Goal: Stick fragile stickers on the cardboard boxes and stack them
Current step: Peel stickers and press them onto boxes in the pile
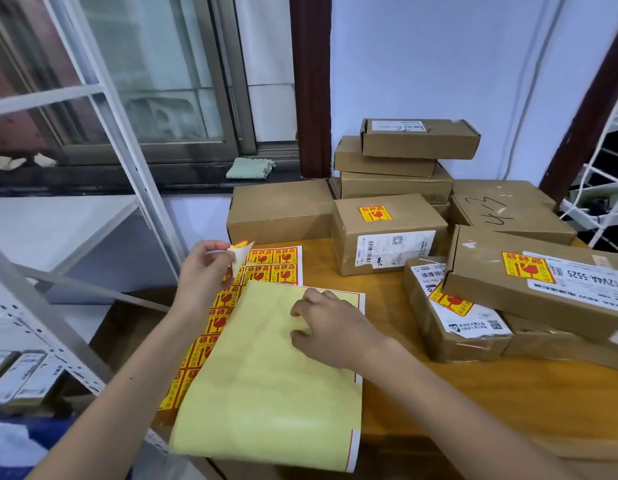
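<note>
The left hand pinches a peeled sticker above the sheet; right fingers press spent backing flat; three boxes beyond are labelled, others bare.

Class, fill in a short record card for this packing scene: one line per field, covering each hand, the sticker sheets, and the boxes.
Left hand: pinches a peeled sticker
Right hand: rests on the used sheet
Sticker sheet: partly under the used sheet
Stickered boxes: small box, long box, and the box under it
Back stack: no stickers visible
</note>
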